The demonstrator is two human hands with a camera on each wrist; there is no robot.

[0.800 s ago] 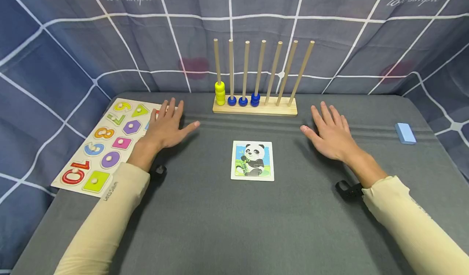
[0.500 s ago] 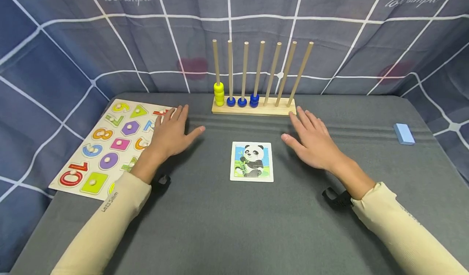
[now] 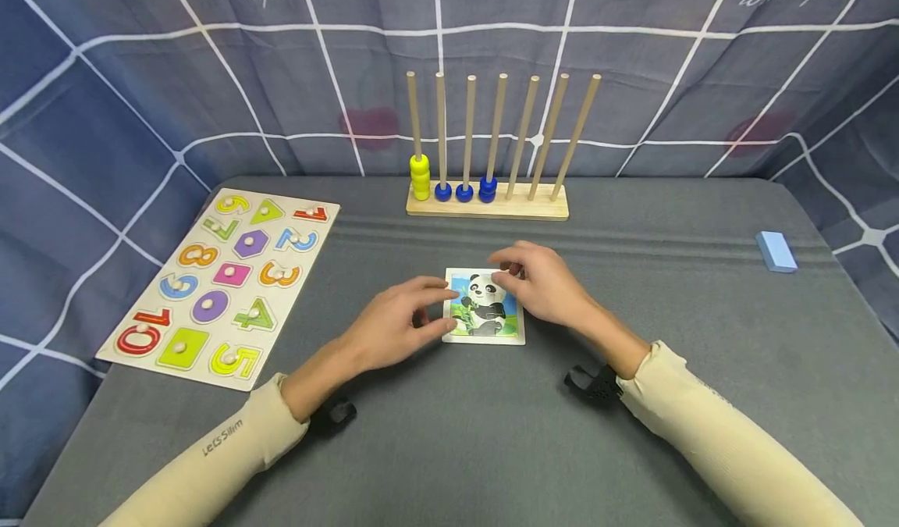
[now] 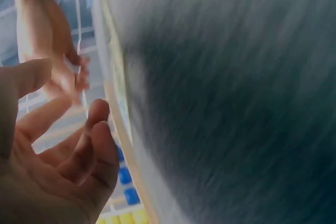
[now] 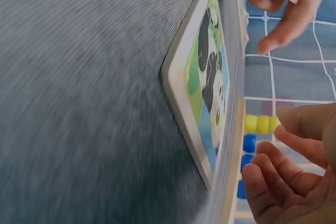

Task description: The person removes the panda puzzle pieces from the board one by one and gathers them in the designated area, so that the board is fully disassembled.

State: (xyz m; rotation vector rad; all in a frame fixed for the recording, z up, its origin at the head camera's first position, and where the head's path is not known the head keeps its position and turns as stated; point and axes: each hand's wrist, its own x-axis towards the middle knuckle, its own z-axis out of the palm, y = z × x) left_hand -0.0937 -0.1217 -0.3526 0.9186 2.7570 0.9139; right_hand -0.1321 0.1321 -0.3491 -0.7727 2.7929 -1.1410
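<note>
A square panda picture puzzle [image 3: 488, 325] with a white border lies flat on the grey table, in the middle of the head view. My left hand [image 3: 393, 325] is over its left edge with thumb and fingers apart. Over the upper right corner is my right hand [image 3: 546, 283], its fingers loosely bent. The right wrist view shows the puzzle [image 5: 195, 85] lying on the cloth, with a gap between it and the fingers of both hands. Neither hand holds anything. Parts of the puzzle's left and upper right edges are hidden by the fingertips.
Behind the puzzle stands a wooden peg abacus [image 3: 488, 208] with yellow and blue beads on its left pegs. A number-and-shape board [image 3: 200, 293] lies at the left. Far right is a light blue block [image 3: 776, 252]. A grid-patterned curtain [image 3: 281, 82] encloses the table.
Both hands have come inward from either side to the panda puzzle, and their spread fingers have bent. The left hand has left the number board uncovered. The puzzle has not moved.
</note>
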